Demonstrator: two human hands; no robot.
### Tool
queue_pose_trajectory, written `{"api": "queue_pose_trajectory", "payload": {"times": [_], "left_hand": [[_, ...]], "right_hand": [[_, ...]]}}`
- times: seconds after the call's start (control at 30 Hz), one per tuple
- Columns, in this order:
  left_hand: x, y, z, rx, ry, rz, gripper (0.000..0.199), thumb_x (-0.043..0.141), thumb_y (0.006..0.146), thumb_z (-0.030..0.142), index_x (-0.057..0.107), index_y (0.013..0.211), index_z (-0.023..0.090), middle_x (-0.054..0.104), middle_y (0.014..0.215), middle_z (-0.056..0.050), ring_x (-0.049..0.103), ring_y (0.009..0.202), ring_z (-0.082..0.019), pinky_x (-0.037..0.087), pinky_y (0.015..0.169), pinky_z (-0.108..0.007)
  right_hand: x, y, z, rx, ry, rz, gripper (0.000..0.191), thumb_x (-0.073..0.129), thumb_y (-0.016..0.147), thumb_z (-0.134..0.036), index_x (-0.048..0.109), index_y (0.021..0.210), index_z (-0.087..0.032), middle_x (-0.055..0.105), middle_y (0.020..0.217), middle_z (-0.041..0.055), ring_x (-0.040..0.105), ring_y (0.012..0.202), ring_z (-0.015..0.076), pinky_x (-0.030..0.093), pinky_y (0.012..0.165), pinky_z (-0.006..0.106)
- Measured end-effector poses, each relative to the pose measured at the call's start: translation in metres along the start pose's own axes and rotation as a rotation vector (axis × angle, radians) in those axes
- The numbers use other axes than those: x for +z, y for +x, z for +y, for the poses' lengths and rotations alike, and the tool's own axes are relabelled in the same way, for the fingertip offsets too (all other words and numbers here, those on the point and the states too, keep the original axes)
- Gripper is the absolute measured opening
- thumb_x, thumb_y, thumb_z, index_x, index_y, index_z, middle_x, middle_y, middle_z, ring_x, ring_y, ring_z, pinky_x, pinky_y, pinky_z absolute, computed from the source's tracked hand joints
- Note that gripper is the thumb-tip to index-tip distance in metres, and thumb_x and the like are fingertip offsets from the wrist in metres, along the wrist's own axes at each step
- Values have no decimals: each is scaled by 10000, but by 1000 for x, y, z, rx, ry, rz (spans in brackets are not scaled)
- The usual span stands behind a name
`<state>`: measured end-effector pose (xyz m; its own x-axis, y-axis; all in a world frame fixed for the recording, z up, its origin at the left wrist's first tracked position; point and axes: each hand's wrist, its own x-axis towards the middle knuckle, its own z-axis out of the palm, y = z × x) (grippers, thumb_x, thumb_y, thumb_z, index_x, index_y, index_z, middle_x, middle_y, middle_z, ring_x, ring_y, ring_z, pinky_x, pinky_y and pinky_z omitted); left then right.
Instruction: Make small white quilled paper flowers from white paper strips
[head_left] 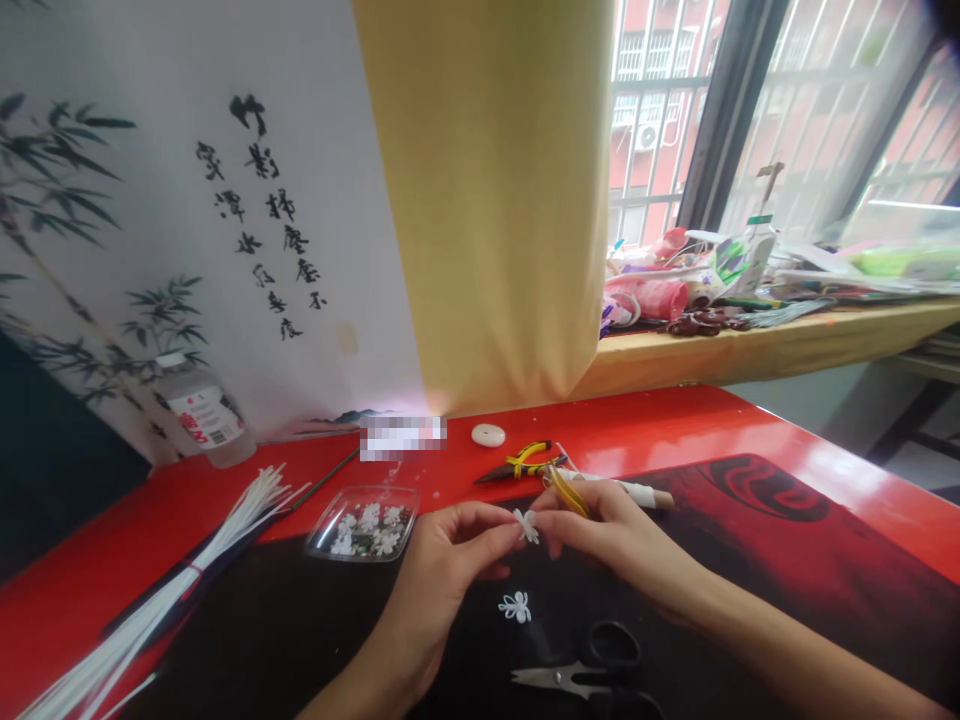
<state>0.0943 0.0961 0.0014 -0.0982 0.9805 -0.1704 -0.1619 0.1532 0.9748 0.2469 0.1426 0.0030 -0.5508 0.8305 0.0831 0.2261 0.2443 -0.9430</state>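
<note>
Between the fingertips of both hands is a small white looped flower [528, 526]. My left hand [450, 560] pinches it from the left with thumb and forefinger. From the right, my right hand [611, 525] closes its thumb and fingers on the same flower. A slim yellow tool [570, 492], whose kind I cannot make out, lies along the right fingers and seems tucked in that hand. Just below, a second white looped flower [515, 606] rests on the dark mat [285, 640]. Black-handled scissors [570, 678] lie nearer to me, blades pointing left.
A clear plastic box [315, 545] holds several white flowers. Bundled white strands [172, 600] lie at left, near a bottle [206, 415]. Yellow-handled pliers [517, 465], a white oval object [488, 435] and a wrapped roll [649, 496] sit behind my hands on the red table [630, 430].
</note>
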Motion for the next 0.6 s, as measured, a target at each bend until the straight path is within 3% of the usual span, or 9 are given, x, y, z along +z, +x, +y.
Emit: {"api": "queue_pose_trajectory", "payload": {"times": [0.2,0.47,0.6], "left_hand": [[-3,4,-5,-52,-80,-13,115,701,608,237,670,668,144,654,673,-29,586,679,-136,440,590,-220],[-2,5,-10,-66,-71,47,118,743,542,233,672,594,154,633,631,-9,560,627,-127,430,572,-229],[-2,3,-13,-9,-68,21,99,736,562,223,680,605,154,650,625,-17,556,620,-124,415,620,-235]], "right_hand": [[-1,3,7,-53,-50,12,171,540,779,-251,609,655,-156,558,566,-18,474,552,88,357,541,215],[1,2,12,4,-48,-9,192,614,720,-339,625,654,-159,587,554,-15,491,523,93,357,503,215],[2,2,12,-20,-82,1,218,613,720,-340,609,604,-155,578,540,-14,481,520,95,351,504,219]]}}
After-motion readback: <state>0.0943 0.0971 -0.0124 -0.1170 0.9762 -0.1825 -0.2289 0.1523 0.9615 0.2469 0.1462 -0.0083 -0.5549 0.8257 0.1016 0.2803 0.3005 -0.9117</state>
